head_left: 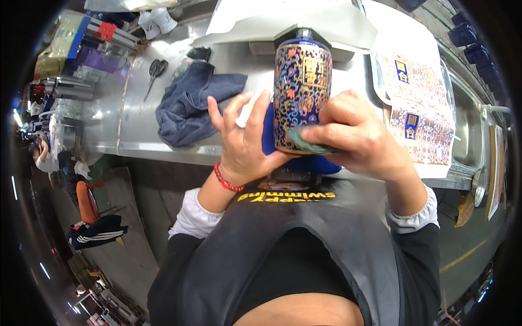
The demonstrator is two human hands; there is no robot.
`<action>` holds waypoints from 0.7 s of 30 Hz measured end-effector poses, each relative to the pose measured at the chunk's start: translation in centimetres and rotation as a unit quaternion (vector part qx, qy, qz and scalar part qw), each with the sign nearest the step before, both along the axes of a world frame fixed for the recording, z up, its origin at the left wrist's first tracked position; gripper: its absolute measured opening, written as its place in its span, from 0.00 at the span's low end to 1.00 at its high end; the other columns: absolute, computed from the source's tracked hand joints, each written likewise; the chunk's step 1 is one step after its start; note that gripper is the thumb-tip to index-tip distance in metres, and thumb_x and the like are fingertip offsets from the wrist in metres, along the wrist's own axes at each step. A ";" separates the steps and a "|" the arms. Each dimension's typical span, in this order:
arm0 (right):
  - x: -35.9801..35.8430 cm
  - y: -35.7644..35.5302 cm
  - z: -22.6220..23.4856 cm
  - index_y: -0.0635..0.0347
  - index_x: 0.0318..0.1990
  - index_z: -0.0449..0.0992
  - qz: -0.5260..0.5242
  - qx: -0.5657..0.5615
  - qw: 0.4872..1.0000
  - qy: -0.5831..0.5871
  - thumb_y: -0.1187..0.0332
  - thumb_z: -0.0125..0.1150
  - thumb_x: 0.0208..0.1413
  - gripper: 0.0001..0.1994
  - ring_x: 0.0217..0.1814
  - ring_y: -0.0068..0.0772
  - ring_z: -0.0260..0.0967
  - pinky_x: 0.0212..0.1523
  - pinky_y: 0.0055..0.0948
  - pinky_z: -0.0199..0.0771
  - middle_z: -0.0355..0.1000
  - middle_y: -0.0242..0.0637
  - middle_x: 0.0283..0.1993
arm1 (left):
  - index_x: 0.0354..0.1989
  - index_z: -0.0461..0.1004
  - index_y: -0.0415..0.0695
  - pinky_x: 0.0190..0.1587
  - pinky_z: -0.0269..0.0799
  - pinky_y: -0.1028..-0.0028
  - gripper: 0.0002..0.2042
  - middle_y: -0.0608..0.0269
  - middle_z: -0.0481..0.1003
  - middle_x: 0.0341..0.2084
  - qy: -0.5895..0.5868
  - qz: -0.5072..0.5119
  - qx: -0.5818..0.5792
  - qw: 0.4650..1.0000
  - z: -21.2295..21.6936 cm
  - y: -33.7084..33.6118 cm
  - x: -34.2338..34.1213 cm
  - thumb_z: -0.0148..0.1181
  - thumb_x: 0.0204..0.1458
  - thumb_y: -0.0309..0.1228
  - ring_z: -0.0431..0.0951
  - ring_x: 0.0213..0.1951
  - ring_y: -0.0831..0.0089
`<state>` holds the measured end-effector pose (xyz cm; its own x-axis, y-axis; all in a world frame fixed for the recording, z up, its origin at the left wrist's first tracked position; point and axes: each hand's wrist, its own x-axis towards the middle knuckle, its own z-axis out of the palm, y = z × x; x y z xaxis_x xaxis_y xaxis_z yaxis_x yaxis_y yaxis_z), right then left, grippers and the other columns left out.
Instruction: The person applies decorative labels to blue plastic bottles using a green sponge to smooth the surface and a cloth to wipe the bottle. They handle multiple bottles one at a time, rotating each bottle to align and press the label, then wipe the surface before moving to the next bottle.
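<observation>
A dark blue bottle (302, 98) with a dense multicoloured floral pattern and a gold-framed panel lies before me, neck pointing away. My right hand (361, 130) pinches a green cloth (310, 141) against the bottle's lower right part. To the left of the bottle is my left hand (244, 133), fingers spread upward, thumb reaching toward the bottle's base. Along its middle fingers sits a small white piece (249, 111); whether it is wrapped on or tucked between them I cannot make out. A bright blue support (321, 164) shows beneath the bottle.
A crumpled dark blue cloth (193, 106) and black scissors (156, 70) lie on the metal table (109, 133) to the left. Patterned printed sheets (421, 117) lie at right, beside a metal sink (470, 130). White paper (239, 19) covers a box behind the bottle.
</observation>
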<state>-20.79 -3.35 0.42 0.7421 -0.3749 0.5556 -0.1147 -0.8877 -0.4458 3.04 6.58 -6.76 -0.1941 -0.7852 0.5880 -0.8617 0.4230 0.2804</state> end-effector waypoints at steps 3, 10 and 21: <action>-0.6 0.9 -0.6 0.56 0.44 0.82 -0.071 0.117 0.988 -0.065 0.78 0.71 0.43 0.17 0.35 0.40 0.71 0.35 0.36 0.71 0.72 0.36 0.33 | 0.67 0.62 0.36 0.71 0.28 0.37 0.55 0.54 0.72 0.57 0.031 -0.010 0.051 0.998 -0.3 -0.2 -0.3 0.70 0.38 0.66 0.64 0.63 0.54; -0.6 4.4 -1.0 0.58 0.47 0.83 0.073 0.154 0.984 -0.054 0.82 0.73 0.38 0.22 0.30 0.30 0.70 0.29 0.29 0.69 0.71 0.35 0.31 | 0.69 0.63 0.38 0.69 0.26 0.33 0.55 0.59 0.77 0.49 0.010 -0.023 0.065 0.998 0.0 -0.3 0.0 0.70 0.37 0.66 0.62 0.63 0.55; 0.3 1.8 0.0 0.58 0.46 0.82 -0.151 0.399 0.903 -0.051 0.73 0.70 0.53 0.12 0.35 0.36 0.76 0.38 0.33 0.78 0.76 0.36 0.32 | 0.68 0.64 0.36 0.71 0.28 0.37 0.53 0.51 0.73 0.56 0.033 -0.022 0.083 0.996 0.4 -0.1 -0.3 0.71 0.39 0.64 0.64 0.64 0.53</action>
